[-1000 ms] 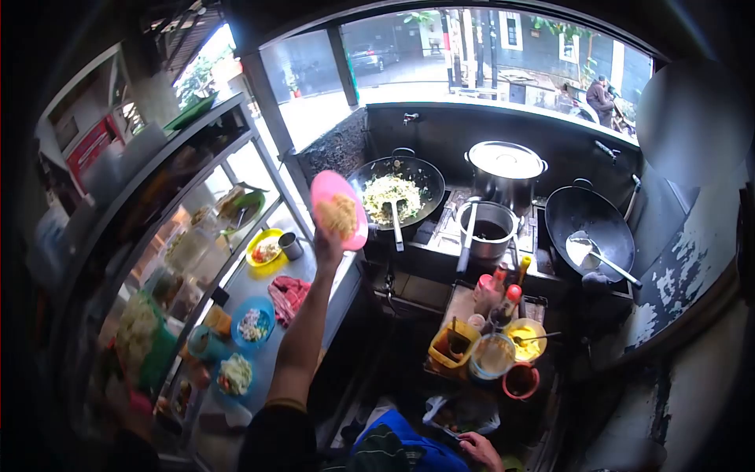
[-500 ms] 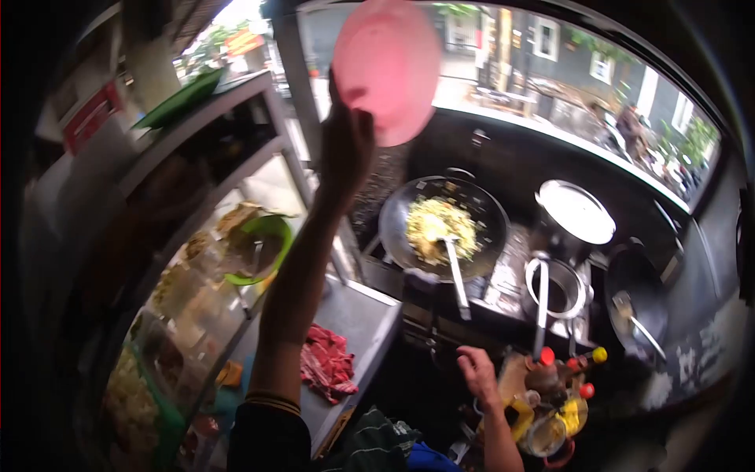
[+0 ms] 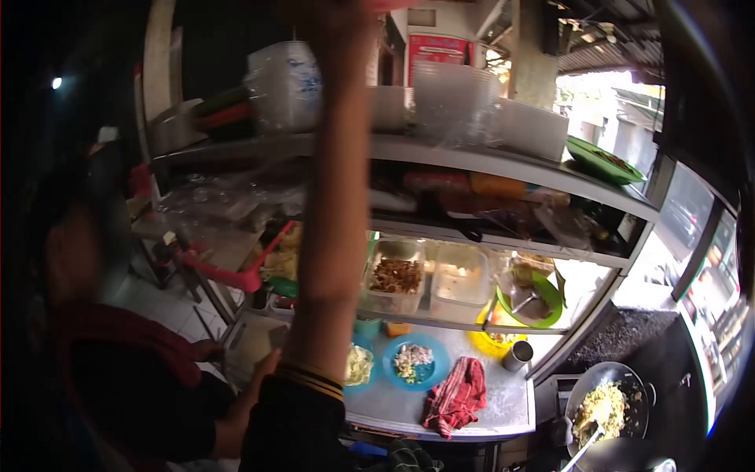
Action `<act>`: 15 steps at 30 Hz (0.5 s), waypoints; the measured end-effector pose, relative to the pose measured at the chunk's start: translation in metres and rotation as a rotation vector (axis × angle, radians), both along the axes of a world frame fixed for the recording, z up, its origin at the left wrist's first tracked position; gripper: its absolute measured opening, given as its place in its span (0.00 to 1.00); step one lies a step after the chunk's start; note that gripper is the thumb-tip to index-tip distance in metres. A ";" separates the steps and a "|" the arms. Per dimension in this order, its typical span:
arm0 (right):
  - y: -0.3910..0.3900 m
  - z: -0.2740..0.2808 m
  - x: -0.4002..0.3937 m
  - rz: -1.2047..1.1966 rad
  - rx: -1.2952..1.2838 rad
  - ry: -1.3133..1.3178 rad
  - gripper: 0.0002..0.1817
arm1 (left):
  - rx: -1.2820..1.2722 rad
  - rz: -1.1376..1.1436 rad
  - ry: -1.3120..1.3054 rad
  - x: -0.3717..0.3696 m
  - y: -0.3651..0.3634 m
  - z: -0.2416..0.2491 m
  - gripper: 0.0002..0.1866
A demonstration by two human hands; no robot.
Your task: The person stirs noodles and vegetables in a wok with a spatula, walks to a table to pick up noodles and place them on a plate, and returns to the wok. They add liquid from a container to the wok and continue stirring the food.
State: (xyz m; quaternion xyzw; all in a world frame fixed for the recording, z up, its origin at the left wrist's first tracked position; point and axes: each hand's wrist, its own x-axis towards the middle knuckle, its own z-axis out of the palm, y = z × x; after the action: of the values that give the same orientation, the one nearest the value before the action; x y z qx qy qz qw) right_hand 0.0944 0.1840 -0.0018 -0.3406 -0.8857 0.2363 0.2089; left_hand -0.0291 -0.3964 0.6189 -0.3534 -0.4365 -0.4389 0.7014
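Note:
My left arm is raised through the middle of the view, with my left hand (image 3: 338, 35) at the top edge, dark and blurred. A sliver of the pink plate (image 3: 391, 4) shows beside it, held by the hand; most of that plate is out of frame. Just below the hand, stacked clear plastic tubs (image 3: 454, 98) and a wrapped white stack (image 3: 285, 86) stand on the top shelf (image 3: 503, 161). My right hand is out of view. At lower right a wok (image 3: 642, 413) holds fried food (image 3: 602, 411) with a spatula (image 3: 583, 448) in it.
A co-worker (image 3: 134, 385) stands at left, hands near a cutting board (image 3: 250, 346). On the counter (image 3: 503, 409) are a blue plate of chopped food (image 3: 415, 363), a red cloth (image 3: 458, 397) and a metal cup (image 3: 517, 356). A green plate (image 3: 604, 161) overhangs the shelf's right end.
The view has swung left from the stove to the shelved counter. My left hand, still with the pink plate, is now at the top edge. My right hand has left the view.

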 end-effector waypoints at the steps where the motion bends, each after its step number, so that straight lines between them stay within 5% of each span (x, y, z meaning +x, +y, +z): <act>1: 0.002 0.001 -0.001 0.009 0.004 -0.008 0.19 | 0.060 0.168 0.032 0.006 -0.032 0.007 0.25; 6: 0.018 0.007 -0.012 0.069 0.019 0.005 0.21 | 0.288 0.916 0.049 0.034 -0.161 0.003 0.24; 9: 0.047 0.003 -0.004 0.166 -0.012 0.103 0.22 | 0.249 1.185 -0.214 0.021 -0.212 -0.078 0.24; 10: 0.059 -0.002 0.007 0.183 -0.025 0.128 0.22 | 0.140 1.155 -0.480 0.000 -0.219 -0.162 0.24; 12: 0.067 0.005 0.033 0.169 -0.029 0.141 0.23 | -0.290 1.062 -1.312 -0.009 -0.238 -0.409 0.24; 14: 0.083 0.029 0.052 0.130 0.014 0.122 0.24 | -0.982 1.012 -2.071 0.104 -0.253 -0.621 0.24; 15: 0.089 0.045 0.054 0.130 0.034 0.119 0.24 | -1.235 0.965 -2.313 0.152 -0.275 -0.669 0.25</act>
State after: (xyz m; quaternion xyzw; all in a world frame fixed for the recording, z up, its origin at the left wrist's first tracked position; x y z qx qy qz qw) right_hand 0.1486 0.2735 0.0432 -0.2641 -0.8959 0.2543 0.2510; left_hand 0.1231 -0.6711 -0.0501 0.1400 -0.9586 0.0647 -0.2392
